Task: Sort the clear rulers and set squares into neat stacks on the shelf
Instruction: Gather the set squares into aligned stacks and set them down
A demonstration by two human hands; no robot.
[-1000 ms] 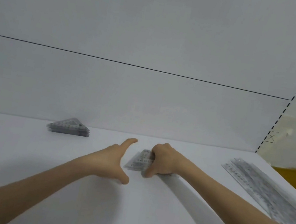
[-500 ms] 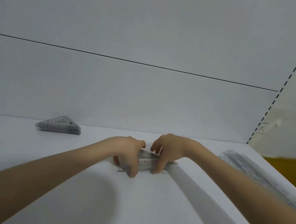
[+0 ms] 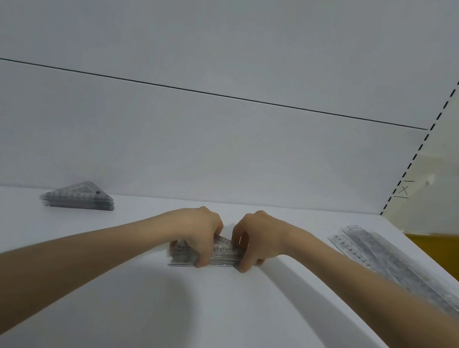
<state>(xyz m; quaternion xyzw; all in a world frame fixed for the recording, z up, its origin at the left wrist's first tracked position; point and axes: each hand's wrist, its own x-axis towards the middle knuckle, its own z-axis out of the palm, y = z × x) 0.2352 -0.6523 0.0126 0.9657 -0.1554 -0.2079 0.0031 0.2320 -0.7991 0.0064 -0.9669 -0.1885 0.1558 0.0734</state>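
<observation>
1. The left hand (image 3: 201, 229) and the right hand (image 3: 254, 235) each curl their fingers round one end of a small stack of clear rulers (image 3: 221, 255).
2. That stack rests on the middle of the shelf (image 3: 199, 319) (printed numbers show between the hands).
3. A set-square stack (image 3: 78, 199) sits far left by the back wall (image 3: 195, 153), and long rulers (image 3: 383, 258) lie at the right.

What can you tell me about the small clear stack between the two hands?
The small clear stack is several see-through plastic pieces with printed scale numbers, resting on the white shelf, mid-way along. The left hand grips its left end, the right hand its right end, fingers curled over it. Its full outline is hidden.
</observation>
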